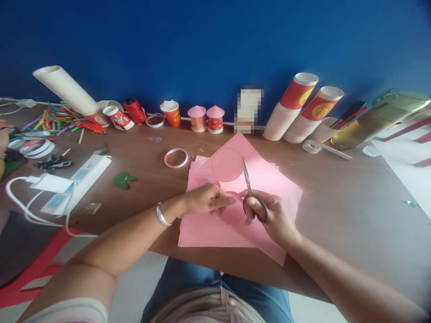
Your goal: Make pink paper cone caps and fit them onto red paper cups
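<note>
My right hand (pixel 274 215) grips a pair of scissors (pixel 247 176) by its dark handles, with the blades pointing up and away from me. Fingers of my left hand (pixel 210 198) are closed on the edge of a round pink paper piece (pixel 232 214), just left of the scissors. Under both hands lies a stack of pink paper sheets (pixel 208 233), some turned at an angle. Beyond my left hand a pink paper circle (pixel 227 165) lies on the stack, close to the blade tips. Part of the held piece is hidden behind my fingers.
Two small paper-cup houses with pink cone roofs (pixel 215 112) stand by the blue wall. Stacked paper cups (pixel 281 119) lean at right, near a tape roll (pixel 312 146). A tape ring (pixel 175 158), green paper scrap (pixel 124 179) and power strip (pixel 90 175) lie left.
</note>
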Demonstrator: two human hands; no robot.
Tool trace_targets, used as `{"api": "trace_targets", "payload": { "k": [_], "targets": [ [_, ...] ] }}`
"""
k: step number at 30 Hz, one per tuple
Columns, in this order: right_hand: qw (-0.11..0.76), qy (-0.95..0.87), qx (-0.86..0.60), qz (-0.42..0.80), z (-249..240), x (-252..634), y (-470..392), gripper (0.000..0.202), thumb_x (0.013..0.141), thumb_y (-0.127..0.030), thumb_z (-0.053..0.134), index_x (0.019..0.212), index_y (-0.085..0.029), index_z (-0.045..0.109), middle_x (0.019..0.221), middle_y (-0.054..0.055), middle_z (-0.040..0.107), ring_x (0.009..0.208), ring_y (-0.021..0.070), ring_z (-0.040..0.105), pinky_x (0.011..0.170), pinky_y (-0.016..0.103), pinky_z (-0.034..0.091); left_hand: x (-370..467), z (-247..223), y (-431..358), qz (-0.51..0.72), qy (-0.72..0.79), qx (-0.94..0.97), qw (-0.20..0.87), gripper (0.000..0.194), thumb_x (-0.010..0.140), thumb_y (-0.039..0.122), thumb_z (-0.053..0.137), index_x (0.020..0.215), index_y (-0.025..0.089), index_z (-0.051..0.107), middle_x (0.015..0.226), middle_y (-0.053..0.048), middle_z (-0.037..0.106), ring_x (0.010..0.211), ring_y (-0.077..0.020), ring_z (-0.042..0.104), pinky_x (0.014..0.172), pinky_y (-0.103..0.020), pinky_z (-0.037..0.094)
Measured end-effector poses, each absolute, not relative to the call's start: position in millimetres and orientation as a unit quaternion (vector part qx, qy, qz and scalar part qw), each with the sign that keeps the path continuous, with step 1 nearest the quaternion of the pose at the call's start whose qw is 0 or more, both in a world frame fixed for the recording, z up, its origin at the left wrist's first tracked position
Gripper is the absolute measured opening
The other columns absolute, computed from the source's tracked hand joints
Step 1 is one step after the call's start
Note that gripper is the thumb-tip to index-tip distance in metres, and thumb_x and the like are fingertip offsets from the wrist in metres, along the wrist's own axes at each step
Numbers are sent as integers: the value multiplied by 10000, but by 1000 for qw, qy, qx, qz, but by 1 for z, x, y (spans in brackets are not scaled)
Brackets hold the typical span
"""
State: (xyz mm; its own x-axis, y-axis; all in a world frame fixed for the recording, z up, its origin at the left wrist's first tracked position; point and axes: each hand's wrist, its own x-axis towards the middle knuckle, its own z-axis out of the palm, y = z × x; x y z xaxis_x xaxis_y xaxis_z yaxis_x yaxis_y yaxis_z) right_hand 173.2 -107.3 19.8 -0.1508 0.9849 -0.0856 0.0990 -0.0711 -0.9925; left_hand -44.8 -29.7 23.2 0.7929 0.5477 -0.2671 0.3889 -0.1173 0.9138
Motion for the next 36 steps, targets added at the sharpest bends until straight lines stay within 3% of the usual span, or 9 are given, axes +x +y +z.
{"api": "trace_targets", "payload": {
  "k": [5,9,14,19,26,30,36],
  "targets": [
    [402,-554,-497,533,25,173,-112,519,932,-691,581,762,-206,652,532,7,619,592,164,572,688,327,541,-41,22,-26,164,349,577,720,684,763,854,641,736,184,505,580,61,382,515,-73,295,504,-235,232],
    [385,-557,-507,533,23,172,-114,464,921,-644,608,781,-205,655,559,4,628,581,155,567,644,300,527,-34,18,-29,252,352,450,781,703,694,856,704,679,176,526,596,30,449,524,-84,389,508,-245,306],
    [373,-563,-534,509,18,169,-114,352,920,-512,617,995,-180,705,552,-25,616,550,148,580,568,270,511,-36,14,-29,336,438,463,693,608,850,651,707,504,197,497,506,11,487,540,-120,513,659,-290,464],
    [377,-575,-540,486,17,169,-113,276,916,-444,612,955,-185,701,547,-31,610,530,137,574,547,255,510,-44,22,-28,309,497,546,600,569,905,564,672,480,216,524,538,23,549,590,-113,546,762,-262,506],
    [375,-601,-546,447,26,168,-114,218,919,-371,589,898,-184,698,528,-33,613,517,132,577,548,246,523,-52,14,-26,354,438,669,485,303,943,378,653,696,217,727,536,42,620,547,-102,606,699,-219,551],
    [374,-600,-546,450,28,168,-115,212,918,-358,581,875,-184,694,531,-29,613,520,131,582,556,243,524,-54,11,-25,356,431,692,456,326,957,381,652,695,206,733,521,40,632,519,-96,611,657,-208,557],
    [381,-575,-534,489,18,169,-112,314,897,-466,615,941,-171,712,533,-28,594,506,125,534,510,244,492,-53,14,-23,355,443,656,498,455,938,490,668,592,196,692,468,36,576,473,-88,569,613,-224,559]
  ]
}}
